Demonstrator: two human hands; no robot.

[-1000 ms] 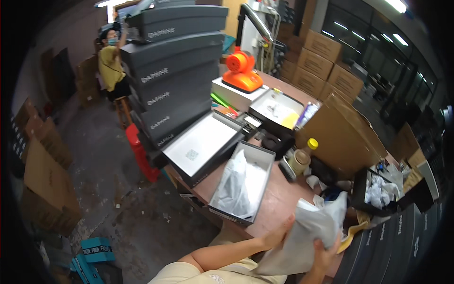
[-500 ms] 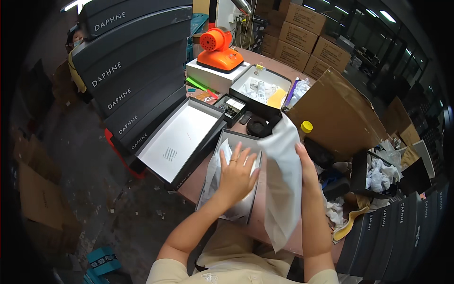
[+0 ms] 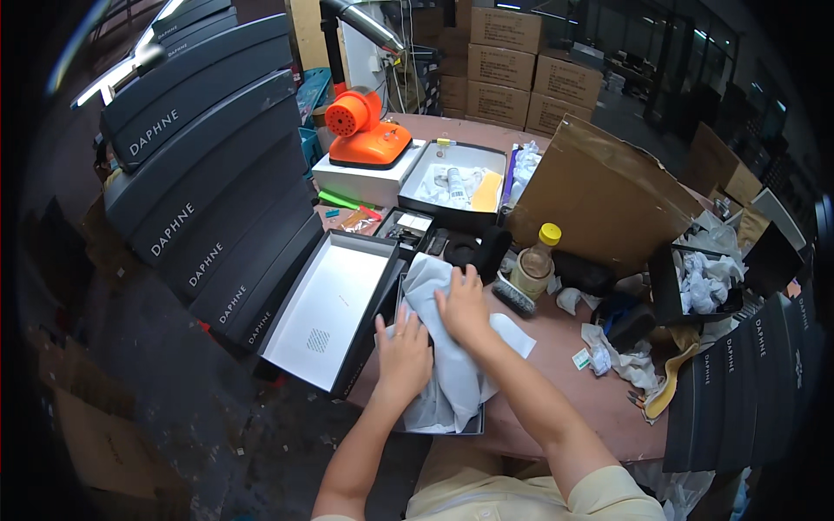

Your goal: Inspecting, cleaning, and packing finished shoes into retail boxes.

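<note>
A white bundle [image 3: 443, 369] of thin paper or cloth lies lengthwise in a dark shoebox [image 3: 483, 425], and a loose white flap sticks out past the right rim. My left hand [image 3: 406, 359] rests at the bundle's left edge with its fingers spread. Across the upper part of the bundle lies my right hand [image 3: 465, 306], fingers apart and grasping nothing I can see. What is inside the wrapping is hidden. Just left of the box, an upturned box lid [image 3: 334, 300] shows its white inside.
Stacked dark shoeboxes [image 3: 217, 200] rise at the left; more boxes [image 3: 738, 373] stand at the right. Right of my hands are a yellow-capped bottle [image 3: 532, 267] and a brush [image 3: 514, 296]. Behind sit an orange blower-like device [image 3: 372, 139], an open supply box [image 3: 452, 208] and a cardboard sheet [image 3: 599, 195].
The white bundle, held upright in my right hand before, now lies in the shoebox. My right hand has moved left onto it; my left hand has shifted slightly toward the box's left side.
</note>
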